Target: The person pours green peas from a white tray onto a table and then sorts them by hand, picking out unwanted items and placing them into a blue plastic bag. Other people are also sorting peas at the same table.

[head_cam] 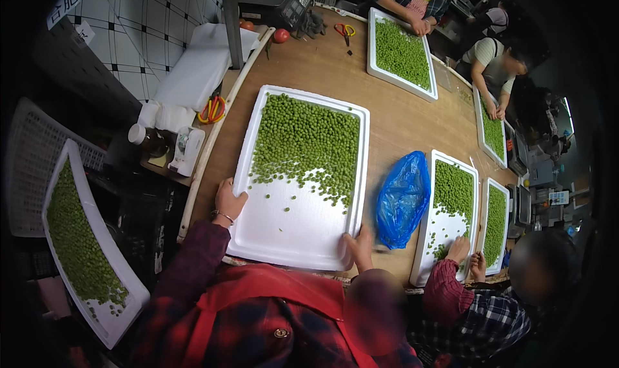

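A white foam tray (290,242) lies on the wooden table in front of me. Green peas (309,131) cover its far half, thinning towards the middle, and a few lie loose on the near part. My left hand (230,201) grips the tray's left rim, its thumb over the edge. At the near right corner my right hand (360,248) holds the rim, thumb on top. The fingers under both edges are hidden. A crumpled blue plastic bag (404,198) lies on the table to the right of the tray.
Right of the bag, a co-worker's hand (458,250) reaches into another pea tray (421,252). More trays and people stand farther off. Scissors (346,33), a tomato (281,35) and a scale (285,5) are at the back. Another pea tray (89,194) is at lower left.
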Demonstrator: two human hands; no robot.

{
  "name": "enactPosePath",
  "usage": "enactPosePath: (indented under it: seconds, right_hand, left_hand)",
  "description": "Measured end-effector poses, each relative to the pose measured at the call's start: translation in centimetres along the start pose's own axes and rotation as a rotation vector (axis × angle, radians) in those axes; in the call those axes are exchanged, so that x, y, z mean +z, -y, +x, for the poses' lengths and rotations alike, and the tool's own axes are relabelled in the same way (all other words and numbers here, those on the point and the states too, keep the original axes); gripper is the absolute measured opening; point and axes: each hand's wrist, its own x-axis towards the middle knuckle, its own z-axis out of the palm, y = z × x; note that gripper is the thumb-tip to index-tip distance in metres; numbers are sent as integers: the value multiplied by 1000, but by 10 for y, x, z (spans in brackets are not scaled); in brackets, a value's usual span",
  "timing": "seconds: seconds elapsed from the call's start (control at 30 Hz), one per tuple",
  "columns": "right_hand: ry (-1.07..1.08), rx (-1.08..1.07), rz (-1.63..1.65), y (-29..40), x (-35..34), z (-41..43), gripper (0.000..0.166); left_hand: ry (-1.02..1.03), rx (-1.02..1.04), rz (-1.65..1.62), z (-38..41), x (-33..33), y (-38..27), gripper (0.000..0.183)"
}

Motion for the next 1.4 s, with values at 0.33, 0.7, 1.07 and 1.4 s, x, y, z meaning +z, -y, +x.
enactPosePath:
  seconds: [0.33, 0.7, 1.07, 1.4]
  right_hand:
    - [-125, -33, -106, 2, -17, 42, 49]
    - [326, -455, 275, 170, 78, 88, 12]
    - [664, -454, 488, 229, 82, -15, 13]
    - [642, -450, 556, 243, 69, -39, 9]
  left_hand:
    - [48, -56, -28, 8, 15, -13, 42]
    - [240, -299, -731, -18, -35, -33, 48]
    - [473, -440, -1426, -63, -84, -86, 92]
    - [556, -180, -1181, -82, -93, -104, 95]
